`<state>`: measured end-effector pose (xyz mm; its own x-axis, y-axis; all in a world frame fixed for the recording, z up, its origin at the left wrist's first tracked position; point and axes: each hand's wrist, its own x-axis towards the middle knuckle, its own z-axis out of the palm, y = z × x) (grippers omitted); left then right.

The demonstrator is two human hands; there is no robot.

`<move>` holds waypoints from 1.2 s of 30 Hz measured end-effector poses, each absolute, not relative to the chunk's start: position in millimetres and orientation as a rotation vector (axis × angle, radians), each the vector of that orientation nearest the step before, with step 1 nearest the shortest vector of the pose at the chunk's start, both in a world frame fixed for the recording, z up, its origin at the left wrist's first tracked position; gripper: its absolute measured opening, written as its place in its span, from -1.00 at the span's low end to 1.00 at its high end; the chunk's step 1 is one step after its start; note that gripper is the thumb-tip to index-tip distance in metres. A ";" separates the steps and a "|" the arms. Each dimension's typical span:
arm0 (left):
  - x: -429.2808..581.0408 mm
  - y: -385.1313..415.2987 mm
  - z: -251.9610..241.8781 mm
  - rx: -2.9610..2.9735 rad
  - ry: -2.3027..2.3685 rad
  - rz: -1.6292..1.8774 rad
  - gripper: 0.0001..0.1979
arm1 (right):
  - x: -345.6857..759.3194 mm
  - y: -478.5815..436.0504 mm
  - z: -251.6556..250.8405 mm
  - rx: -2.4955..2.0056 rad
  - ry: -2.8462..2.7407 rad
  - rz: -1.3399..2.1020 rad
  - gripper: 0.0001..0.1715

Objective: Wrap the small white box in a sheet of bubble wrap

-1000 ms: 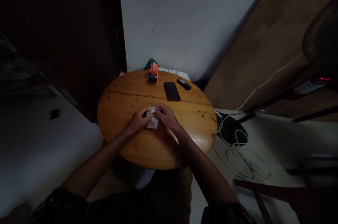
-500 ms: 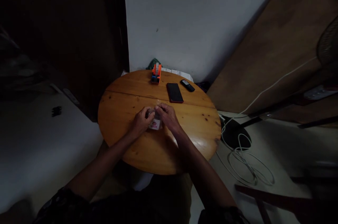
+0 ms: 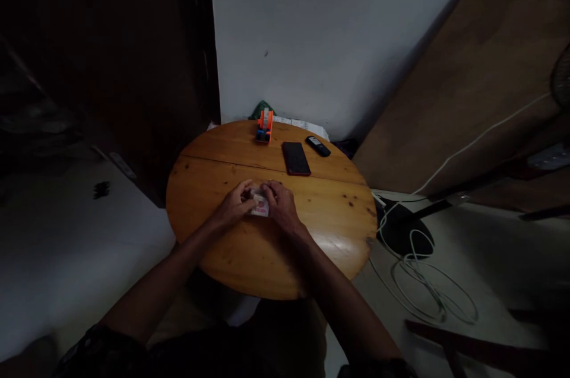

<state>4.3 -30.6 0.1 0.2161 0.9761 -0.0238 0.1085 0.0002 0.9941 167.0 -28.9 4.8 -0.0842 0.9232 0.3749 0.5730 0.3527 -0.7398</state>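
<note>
While two hands (image 3: 234, 205) (image 3: 281, 205) hold one packet (image 3: 260, 206), two devices (image 3: 296, 158) (image 3: 317, 146) lie beyond.

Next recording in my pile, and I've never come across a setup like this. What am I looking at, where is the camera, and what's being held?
There is no machine here: a person's bare left hand and right hand do the work. The view comes from a camera worn on the person's head, looking forward and down. Both hands hold a small pale packet with reddish print; its contents can't be made out. Beneath is a round wooden table. Farther back on it lie a dark flat device, a black keypad phone and an orange tape dispenser.
</note>
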 end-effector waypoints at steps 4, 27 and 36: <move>2.9 -31.5 1.6 1.284 1.000 0.964 -0.14 | 169.9 -26.1 3.4 -1.287 -1.723 0.554 -0.71; 16.3 -29.0 -7.2 1.606 1.201 1.163 -0.41 | 178.2 -29.6 7.7 -1.256 -1.900 0.370 -0.73; 14.2 -23.0 -14.9 1.608 1.215 1.159 -0.42 | 182.1 -32.9 4.5 -1.265 -1.960 0.139 -0.74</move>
